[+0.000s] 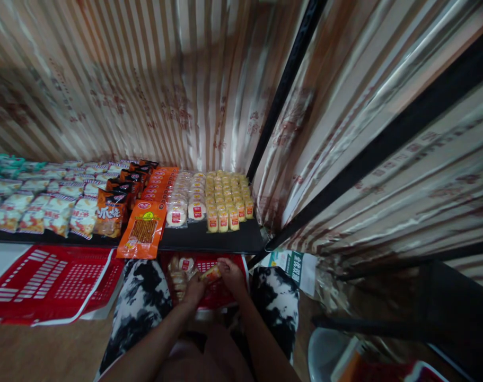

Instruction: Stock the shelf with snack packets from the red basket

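Between my two hands is a small yellow wrapped snack cake (211, 274), held low over a red basket (241, 260) that sits between my knees. My left hand (195, 288) is closed on its left end. The fingers of my right hand (230, 271) are curled at its right end. In the basket's left side lie several round packaged pastries (186, 263). Just above, on the black shelf (225, 243), stand rows of matching yellow snack cakes (223, 218), with white round wrapped pastries (176, 213) to their left.
Orange stick-snack bags (146, 228), dark-orange bags (111, 212) and white snack bags (58, 212) fill the shelf leftward. A second red basket (66, 286) is at my left. Black frame poles (289, 85) and striped curtains (165, 79) enclose the back and right. A stool (324, 350) stands lower right.
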Available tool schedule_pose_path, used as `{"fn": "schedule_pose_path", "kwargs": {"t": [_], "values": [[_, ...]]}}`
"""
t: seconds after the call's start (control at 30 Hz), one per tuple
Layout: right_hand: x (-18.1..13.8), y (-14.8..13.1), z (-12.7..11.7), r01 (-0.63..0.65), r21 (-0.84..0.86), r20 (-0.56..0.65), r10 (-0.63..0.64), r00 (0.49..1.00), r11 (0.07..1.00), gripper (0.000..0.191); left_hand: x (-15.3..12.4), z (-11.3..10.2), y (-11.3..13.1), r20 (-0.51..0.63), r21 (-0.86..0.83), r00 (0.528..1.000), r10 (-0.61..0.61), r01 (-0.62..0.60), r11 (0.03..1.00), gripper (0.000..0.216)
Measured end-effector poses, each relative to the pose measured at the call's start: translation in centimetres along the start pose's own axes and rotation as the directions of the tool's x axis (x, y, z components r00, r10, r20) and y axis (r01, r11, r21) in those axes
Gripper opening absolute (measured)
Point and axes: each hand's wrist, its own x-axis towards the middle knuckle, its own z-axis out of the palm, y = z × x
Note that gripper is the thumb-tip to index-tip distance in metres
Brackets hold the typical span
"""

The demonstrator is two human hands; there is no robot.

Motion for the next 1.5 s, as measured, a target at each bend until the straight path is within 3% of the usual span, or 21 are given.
{"fn": "schedule_pose_path", "kwargs": {"t": [0.17, 0.27, 0.47, 0.63, 0.77, 0.93, 1.0, 1.23, 1.5], "values": [[0.2, 0.2, 0.2, -0.008, 0.167, -0.059, 0.018, 0.998, 0.986, 0.035, -0.4, -0.1, 0.2, -0.054, -0.005, 0.998, 0.04, -0.041, 0.999, 0.027], [0.2, 0.0, 0.1, -0.008, 0.233, -0.087, 0.028, 0.996, 0.973, 0.039, -0.8, -0.5, 0.5, -0.119, 0.046, 0.975, 0.186, -0.182, 0.982, 0.025], [-0.7, -0.9, -0.6, -0.074, 0.478, -0.051, 0.112, 0.992, 0.875, 0.047, -2.3, -0.8, 1.2, -0.158, 0.201, 0.852, 0.499, -0.467, 0.861, 0.028], [-1.4, -1.8, -0.9, -0.111, 0.662, 0.016, 0.135, 0.991, 0.741, 0.049, -3.3, -0.7, 1.3, -0.143, 0.362, 0.697, 0.703, -0.624, 0.693, 0.032], [-1.6, -2.7, -1.2, -0.12, 0.715, 0.016, 0.156, 0.988, 0.689, 0.045, -3.7, -0.6, 0.8, -0.057, 0.481, 0.602, 0.796, -0.682, 0.551, 0.037], [-1.7, -3.0, -2.2, -0.111, 0.73, 0.021, 0.14, 0.99, 0.674, 0.035, -3.8, -0.5, 0.1, 0.01, 0.544, 0.546, 0.838, -0.706, 0.454, 0.038], [-1.9, -3.0, -2.5, -0.105, 0.723, 0.033, 0.117, 0.993, 0.683, 0.033, -3.9, -0.4, 0.0, 0.027, 0.532, 0.547, 0.836, -0.717, 0.452, 0.038], [-2.6, -4.3, -3.3, -0.076, 0.749, -0.047, 0.167, 0.985, 0.658, 0.032, -4.5, 0.4, 0.9, 0.026, 0.453, 0.62, 0.784, -0.706, 0.544, 0.035], [-2.5, -4.6, -3.5, -0.051, 0.767, -0.069, 0.161, 0.985, 0.639, 0.037, -5.7, 1.2, 3.2, -0.017, 0.342, 0.738, 0.674, -0.63, 0.698, 0.036]]}}
